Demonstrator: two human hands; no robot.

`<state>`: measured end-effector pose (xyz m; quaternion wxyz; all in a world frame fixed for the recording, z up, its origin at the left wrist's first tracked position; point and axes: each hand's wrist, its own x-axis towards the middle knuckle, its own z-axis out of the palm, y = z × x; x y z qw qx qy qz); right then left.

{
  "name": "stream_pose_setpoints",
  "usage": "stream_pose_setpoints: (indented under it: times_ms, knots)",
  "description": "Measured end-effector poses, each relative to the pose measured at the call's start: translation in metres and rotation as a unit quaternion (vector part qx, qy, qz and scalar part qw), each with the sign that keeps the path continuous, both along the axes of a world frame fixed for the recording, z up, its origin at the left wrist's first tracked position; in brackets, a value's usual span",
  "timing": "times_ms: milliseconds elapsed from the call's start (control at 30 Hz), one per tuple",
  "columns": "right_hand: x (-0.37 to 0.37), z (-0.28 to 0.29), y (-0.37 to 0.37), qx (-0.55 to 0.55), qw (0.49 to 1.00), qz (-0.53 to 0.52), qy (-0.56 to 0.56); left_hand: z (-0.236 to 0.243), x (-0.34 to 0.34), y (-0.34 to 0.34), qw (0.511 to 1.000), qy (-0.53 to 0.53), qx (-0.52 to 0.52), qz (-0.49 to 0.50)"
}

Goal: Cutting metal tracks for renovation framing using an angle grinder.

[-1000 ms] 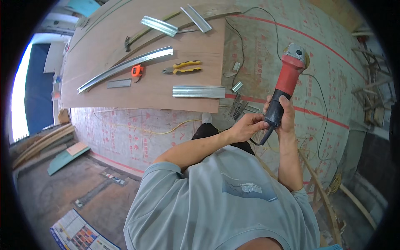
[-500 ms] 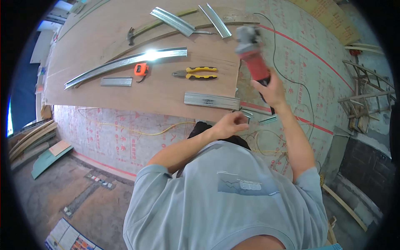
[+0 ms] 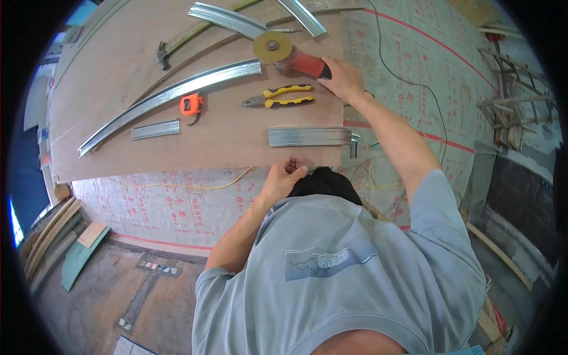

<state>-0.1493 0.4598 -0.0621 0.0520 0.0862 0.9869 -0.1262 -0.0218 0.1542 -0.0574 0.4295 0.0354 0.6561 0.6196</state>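
Observation:
My right hand (image 3: 344,81) grips the dark rear end of a red angle grinder (image 3: 305,63). The tool lies over the far right part of the board, its round yellowish disc (image 3: 272,46) facing up. Close to the board's front edge is my left hand (image 3: 281,181), fingers loosely curled, with nothing visible in it. Between my hands lie yellow-and-black pliers (image 3: 287,96) and a short metal channel (image 3: 309,136). Left of the grinder, a long metal channel (image 3: 171,102) stretches across the board, near an orange tape measure (image 3: 190,105) and another short channel piece (image 3: 155,129).
On the far side of the board (image 3: 225,151) are a hammer (image 3: 163,56), wooden strips and more metal channels (image 3: 228,21). A dark cord (image 3: 408,77) runs over the printed floor sheeting at right. A wooden frame (image 3: 515,89) stands beyond it.
My right hand has brought the grinder left from the board's right edge, turning it sideways with its disc up. My left hand has shifted left along the front edge.

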Motion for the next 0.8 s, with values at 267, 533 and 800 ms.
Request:
stream_pose_setpoints:
  times_ms: [267, 533, 800]
  knots:
    - [0.003, -0.028, 0.003, 0.034, 0.995, 0.019, 0.094, -0.007, -0.012, 0.017, 0.996, 0.025, -0.023, -0.083]
    - [0.115, -0.040, 0.119, -0.149, 0.883, -0.342, 0.284, 0.010, -0.004, 0.025, 0.964, 0.168, -0.068, -0.196]
    - [0.376, -0.381, 0.099, -0.352, 0.749, -0.508, -0.237, -0.053, 0.068, 0.005, 0.895, 0.117, -0.221, -0.369]
